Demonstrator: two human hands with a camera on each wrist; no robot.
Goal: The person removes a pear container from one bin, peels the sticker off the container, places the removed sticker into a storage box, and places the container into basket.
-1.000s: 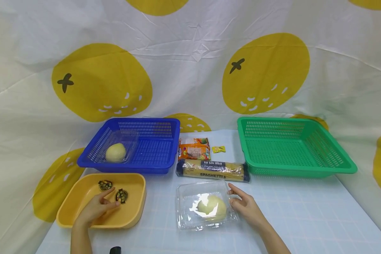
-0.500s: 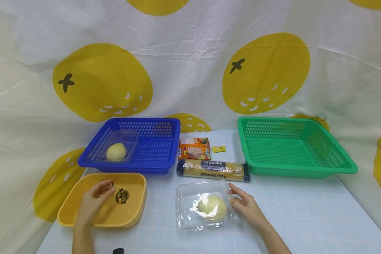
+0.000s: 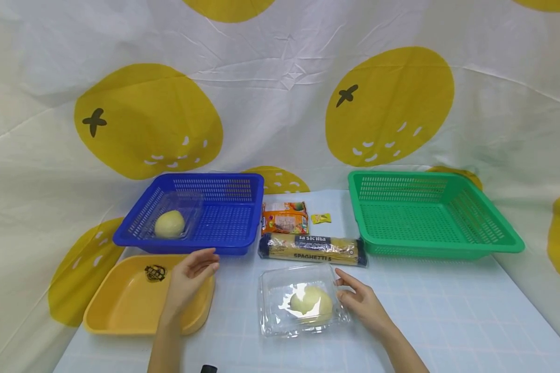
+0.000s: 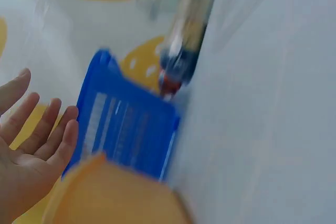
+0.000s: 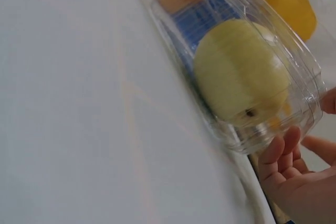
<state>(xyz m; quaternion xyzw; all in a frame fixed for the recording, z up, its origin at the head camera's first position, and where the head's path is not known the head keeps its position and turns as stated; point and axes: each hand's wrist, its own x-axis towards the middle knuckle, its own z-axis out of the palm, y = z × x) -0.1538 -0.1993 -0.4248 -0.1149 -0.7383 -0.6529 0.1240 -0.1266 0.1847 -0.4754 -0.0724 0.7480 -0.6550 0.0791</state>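
Observation:
A clear plastic clamshell box with a round pale yellow fruit inside rests on the table, lid down. At the box's right end, my right hand holds the edge between thumb and fingers; the right wrist view shows fingertips against the plastic. My left hand hovers over the right side of a yellow tray, holding nothing. In the left wrist view its fingers are loosely spread. A black and gold sticker-like emblem shows in the tray; another is hidden behind this hand.
A blue basket behind the tray contains a second clear box with a fruit. A spaghetti pack, an orange snack packet and a small yellow packet lie at the back centre. A green basket stands right.
My left hand has lifted from inside the yellow tray and moved right to the tray's right edge. The right hand and the plastic box have stayed in place.

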